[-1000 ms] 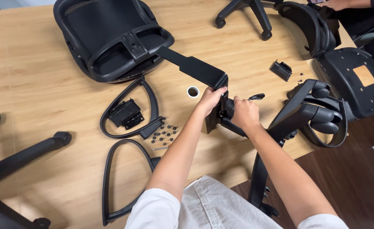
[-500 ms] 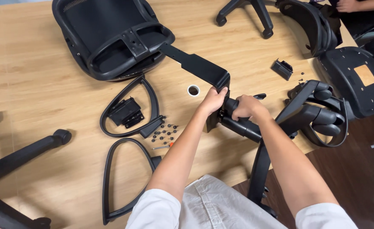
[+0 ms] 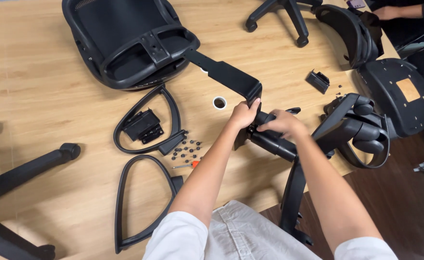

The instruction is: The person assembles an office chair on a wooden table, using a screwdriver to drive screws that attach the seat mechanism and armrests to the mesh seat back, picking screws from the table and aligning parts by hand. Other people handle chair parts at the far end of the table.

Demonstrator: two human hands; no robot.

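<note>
Two black loop armrests (image 3: 147,126), loose screws (image 3: 187,149), small white ring, perhaps tape (image 3: 219,102), wooden table (image 3: 29,86)

Our left hand (image 3: 243,114) grips black bracket arm (image 3: 228,77) end; our right hand (image 3: 281,123) clasps black cylinder (image 3: 274,143); wooden table (image 3: 38,86) beneath.

Pretty much nothing here in the way of packaging, signs or screens. Only label-ish thing is a tan squarish sticker (image 3: 408,89) on the black seat pan (image 3: 390,82), off to the right of the right grip (image 3: 281,124), at the bench edge.
</note>
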